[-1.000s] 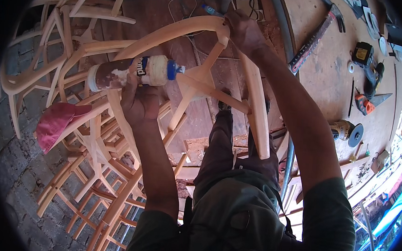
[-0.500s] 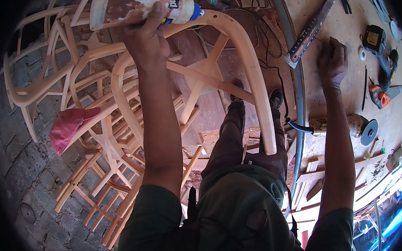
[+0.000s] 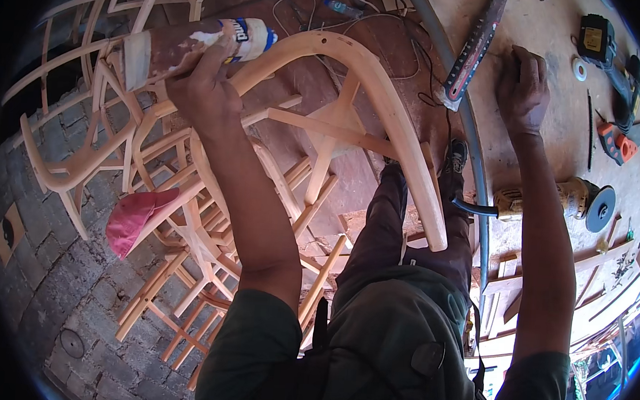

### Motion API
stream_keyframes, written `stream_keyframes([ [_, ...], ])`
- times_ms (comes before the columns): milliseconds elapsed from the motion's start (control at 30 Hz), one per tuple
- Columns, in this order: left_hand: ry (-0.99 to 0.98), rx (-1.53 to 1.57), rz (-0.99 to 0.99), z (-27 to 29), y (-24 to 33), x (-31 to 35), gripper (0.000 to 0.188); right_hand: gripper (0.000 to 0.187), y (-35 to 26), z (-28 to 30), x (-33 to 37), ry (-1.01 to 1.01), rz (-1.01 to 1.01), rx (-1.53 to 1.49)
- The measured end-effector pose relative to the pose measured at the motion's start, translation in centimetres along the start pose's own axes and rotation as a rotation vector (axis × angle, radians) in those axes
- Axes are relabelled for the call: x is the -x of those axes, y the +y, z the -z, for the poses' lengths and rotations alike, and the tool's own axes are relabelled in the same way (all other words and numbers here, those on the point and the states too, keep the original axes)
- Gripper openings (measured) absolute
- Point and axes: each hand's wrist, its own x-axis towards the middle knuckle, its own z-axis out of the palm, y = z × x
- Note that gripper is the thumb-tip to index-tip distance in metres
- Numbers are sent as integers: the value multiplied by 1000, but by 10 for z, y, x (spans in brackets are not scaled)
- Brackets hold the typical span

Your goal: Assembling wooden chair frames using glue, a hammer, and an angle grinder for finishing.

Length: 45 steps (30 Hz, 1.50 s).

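My left hand (image 3: pixel 203 94) is clamped round one glue bottle (image 3: pixel 198 42), lifted clear above the curved chair frame (image 3: pixel 385 94) that leans against my legs so its joints face me. My right hand (image 3: pixel 523 86) lies on the table (image 3: pixel 550 148), fingers curled; I cannot tell whether it grips anything. On the table lie one grinder (image 3: pixel 554 202) and one saw (image 3: pixel 474 48); one red cap (image 3: pixel 139 217) hangs on stacked frames at my left.

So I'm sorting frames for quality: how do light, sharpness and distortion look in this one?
Head view: daylight is even, brightest on the workbench at right; the fisheye bends the curved chair rail and leaves black corners; left hand with its glue bottle and right hand look sharp; bottom-right rim shows blue fringing.
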Motion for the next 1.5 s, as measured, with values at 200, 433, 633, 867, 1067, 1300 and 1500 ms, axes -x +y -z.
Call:
stream_keyframes([
  [200, 130, 5, -178, 2, 32, -28, 41, 14, -10, 4, 2, -54, -25, -22],
  [433, 16, 49, -248, -12, 27, -35, 32, 13, -7, 5, 0, -58, -26, -16],
  [633, -12, 104, 7, -36, -3, -8, 31, 13, -5, 2, -1, -42, -22, -15],
  [867, -12, 152, 124, -34, -36, -7, 32, 12, -1, 0, 2, -15, -1, -18],
  [1067, -9, 203, 115, -36, -32, -7, 22, 12, 2, 0, 3, -15, 17, -25],
  [1300, 2, 102, -2, -31, -32, -13, 20, 13, 3, 1, 2, -8, 31, -24],
  [1500, 28, 172, 93, -36, -29, -7, 22, 12, 3, -2, 4, -22, 27, -26],
])
